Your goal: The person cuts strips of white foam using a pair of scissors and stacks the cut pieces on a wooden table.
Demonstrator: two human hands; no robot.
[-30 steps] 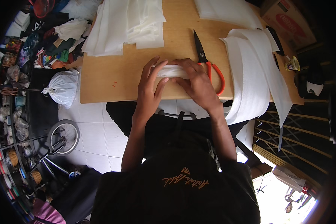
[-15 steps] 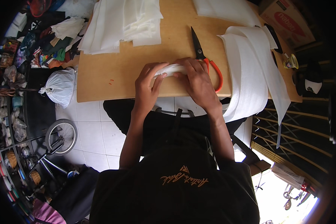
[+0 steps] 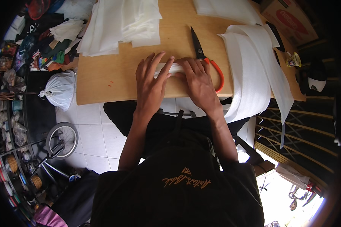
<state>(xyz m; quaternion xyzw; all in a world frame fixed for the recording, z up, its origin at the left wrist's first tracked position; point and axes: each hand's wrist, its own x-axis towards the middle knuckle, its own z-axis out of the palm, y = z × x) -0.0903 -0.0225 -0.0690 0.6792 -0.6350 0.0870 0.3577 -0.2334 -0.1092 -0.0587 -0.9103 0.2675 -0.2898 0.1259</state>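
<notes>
A small roll of thin white foam sheet (image 3: 174, 68) lies crosswise near the front edge of the table. My right hand (image 3: 199, 82) grips its right end, with the fingers bent over it and the thumb on the near side. At the left end, my left hand (image 3: 149, 84) has its fingers spread apart; they reach over and beside the roll without closing round it. Close beyond my right hand lie scissors (image 3: 199, 51) with black blades and orange-red handles, blades pointing away. Part of the roll is hidden under my fingers.
Stacked white foam sheets (image 3: 119, 26) lie at the table's far left. Long white strips (image 3: 250, 68) hang over the front edge on the right. Another white stack (image 3: 223, 10), a carton (image 3: 290, 20) and a small cup (image 3: 293, 59) are farther off. A tied bag (image 3: 59, 90) stands left of the table (image 3: 98, 85).
My left hand has loosened from the roll, its fingers now lifted and spread. The right hand keeps its hold. The whole view has shifted slightly.
</notes>
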